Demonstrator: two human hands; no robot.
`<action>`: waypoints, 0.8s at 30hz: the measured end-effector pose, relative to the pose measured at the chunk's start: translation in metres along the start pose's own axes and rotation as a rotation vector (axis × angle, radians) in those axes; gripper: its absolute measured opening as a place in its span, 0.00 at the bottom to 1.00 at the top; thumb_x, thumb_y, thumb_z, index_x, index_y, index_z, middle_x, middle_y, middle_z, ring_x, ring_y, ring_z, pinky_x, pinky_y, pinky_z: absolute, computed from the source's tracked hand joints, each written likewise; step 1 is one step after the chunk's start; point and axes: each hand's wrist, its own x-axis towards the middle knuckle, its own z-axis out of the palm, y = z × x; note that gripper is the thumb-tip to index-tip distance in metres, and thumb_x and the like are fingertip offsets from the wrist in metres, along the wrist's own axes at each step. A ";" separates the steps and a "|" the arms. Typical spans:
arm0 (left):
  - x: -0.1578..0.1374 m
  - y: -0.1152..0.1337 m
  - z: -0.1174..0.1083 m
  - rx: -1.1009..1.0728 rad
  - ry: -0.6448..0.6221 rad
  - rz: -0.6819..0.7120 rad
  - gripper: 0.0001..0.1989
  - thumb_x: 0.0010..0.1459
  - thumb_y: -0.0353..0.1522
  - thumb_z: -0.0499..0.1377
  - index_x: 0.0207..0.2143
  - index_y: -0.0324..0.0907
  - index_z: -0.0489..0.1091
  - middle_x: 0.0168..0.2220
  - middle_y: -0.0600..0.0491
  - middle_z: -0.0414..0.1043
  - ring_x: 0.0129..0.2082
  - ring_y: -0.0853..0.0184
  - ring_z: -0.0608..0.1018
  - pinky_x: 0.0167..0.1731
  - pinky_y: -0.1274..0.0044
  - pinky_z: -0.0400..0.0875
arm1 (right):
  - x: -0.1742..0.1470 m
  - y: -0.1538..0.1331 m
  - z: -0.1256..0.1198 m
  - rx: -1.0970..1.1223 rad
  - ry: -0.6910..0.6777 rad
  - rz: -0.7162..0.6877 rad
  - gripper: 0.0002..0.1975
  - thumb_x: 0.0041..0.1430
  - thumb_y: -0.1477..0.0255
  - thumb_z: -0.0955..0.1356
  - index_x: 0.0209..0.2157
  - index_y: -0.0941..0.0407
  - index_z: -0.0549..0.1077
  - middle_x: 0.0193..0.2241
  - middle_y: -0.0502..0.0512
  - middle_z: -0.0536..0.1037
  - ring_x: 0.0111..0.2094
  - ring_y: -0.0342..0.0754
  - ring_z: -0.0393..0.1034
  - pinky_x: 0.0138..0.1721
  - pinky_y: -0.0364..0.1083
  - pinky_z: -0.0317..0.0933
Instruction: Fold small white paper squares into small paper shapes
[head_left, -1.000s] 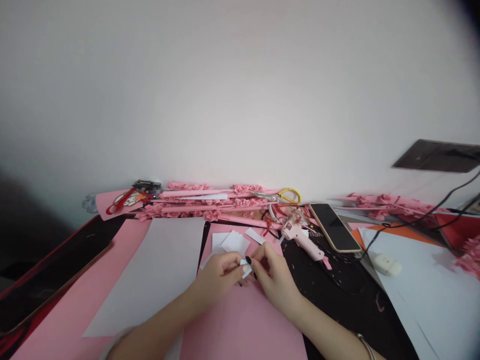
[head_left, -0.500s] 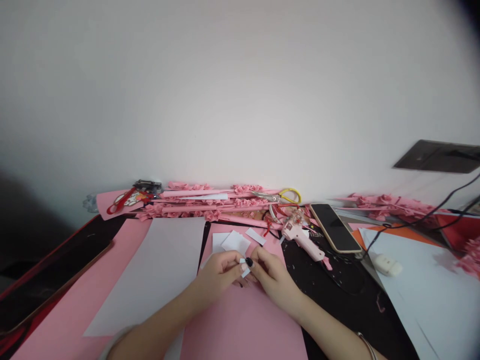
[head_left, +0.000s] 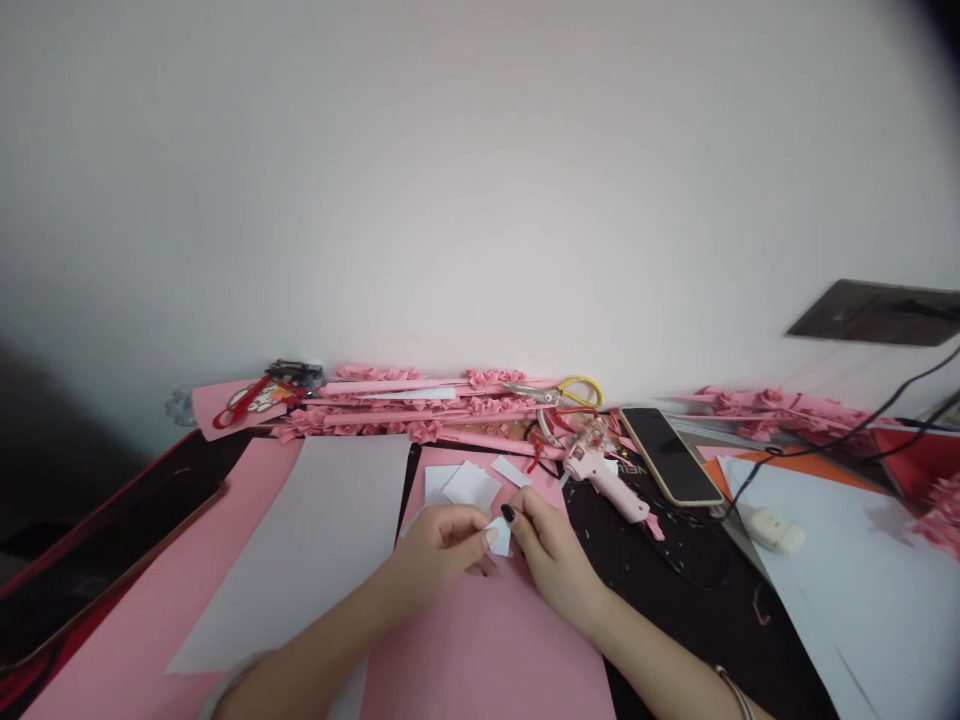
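Observation:
Between my hands, above a pink sheet (head_left: pixel 487 650), is a small piece of white paper (head_left: pixel 501 537). My left hand (head_left: pixel 442 545) pinches its left side between thumb and fingers. My right hand (head_left: pixel 544 545) is closed at the paper's upper right edge, the dark-nailed thumb touching the corner; the fingertips behind it are partly hidden. Just beyond the hands lie several white paper squares (head_left: pixel 471 484) and a narrow white strip (head_left: pixel 512 471).
A pink glue gun (head_left: pixel 611 485) and a phone (head_left: pixel 671 458) lie to the right. Yellow-handled scissors (head_left: pixel 577 392) rest on pink paper flowers (head_left: pixel 427 430) along the wall. White sheets (head_left: pixel 315 540) lie left, and an earbud case (head_left: pixel 775 530) sits right on white paper.
The white paper, folded or edge-on between the fingers before, now shows a flatter, broader face. My right thumb has moved slightly up and right from the left thumb.

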 end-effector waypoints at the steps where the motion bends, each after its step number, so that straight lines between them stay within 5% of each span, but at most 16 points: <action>1: 0.000 0.000 0.000 0.009 -0.007 -0.005 0.12 0.55 0.38 0.54 0.28 0.38 0.71 0.23 0.53 0.73 0.28 0.64 0.77 0.31 0.75 0.70 | 0.000 0.000 -0.001 -0.012 0.007 -0.002 0.10 0.61 0.73 0.58 0.24 0.55 0.57 0.20 0.46 0.60 0.21 0.42 0.53 0.23 0.41 0.49; 10: 0.002 -0.003 0.001 -0.012 0.049 -0.042 0.14 0.53 0.40 0.55 0.31 0.38 0.73 0.27 0.51 0.76 0.31 0.63 0.78 0.34 0.74 0.71 | 0.002 0.001 -0.003 -0.008 0.109 -0.028 0.03 0.59 0.74 0.60 0.32 0.56 0.63 0.26 0.50 0.65 0.26 0.43 0.59 0.26 0.41 0.54; 24: 0.003 -0.003 0.001 -0.122 0.089 -0.075 0.13 0.53 0.39 0.55 0.33 0.40 0.72 0.31 0.52 0.75 0.34 0.63 0.77 0.36 0.72 0.70 | 0.006 -0.001 -0.002 -0.001 0.137 -0.081 0.09 0.53 0.76 0.67 0.22 0.56 0.63 0.30 0.51 0.65 0.31 0.45 0.62 0.26 0.41 0.55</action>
